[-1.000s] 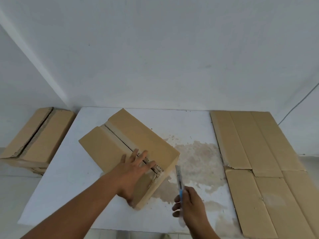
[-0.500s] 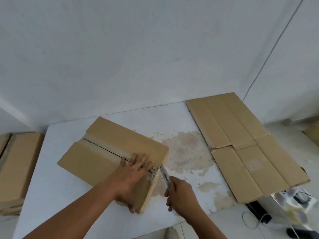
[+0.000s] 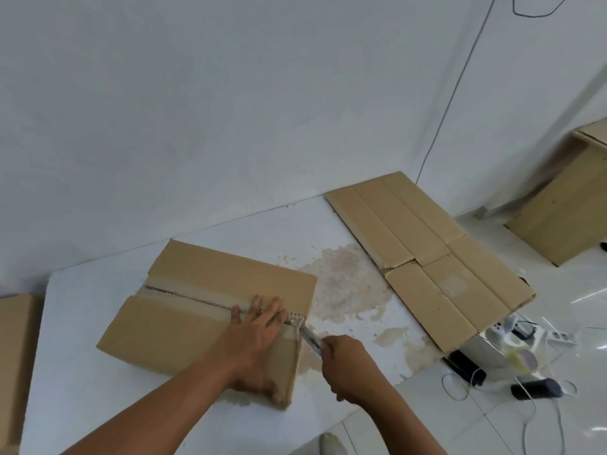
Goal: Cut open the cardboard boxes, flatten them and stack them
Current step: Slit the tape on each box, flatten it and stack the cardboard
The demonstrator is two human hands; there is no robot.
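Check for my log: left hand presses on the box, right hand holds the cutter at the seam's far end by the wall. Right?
No. In the head view the right hand holds the cutter at the near end of the seam, beside the left hand pressing the box.

We log even, diffuse light, fairly bright, with a cool blue-grey cast over the wall (image 3: 230,110); we cannot tell its direction. Shadows are soft: a faint band under the left hand (image 3: 256,343) along the near edge of the cardboard box (image 3: 203,323). White glare streaks the glossy floor tiles (image 3: 588,300). The whole frame is slightly soft. The utility knife (image 3: 310,338) in the right hand (image 3: 348,366) is smeared, and the brown box at the right edge (image 3: 558,211) is blurred most. The wall cable (image 3: 460,80) bows with wide-angle distortion.
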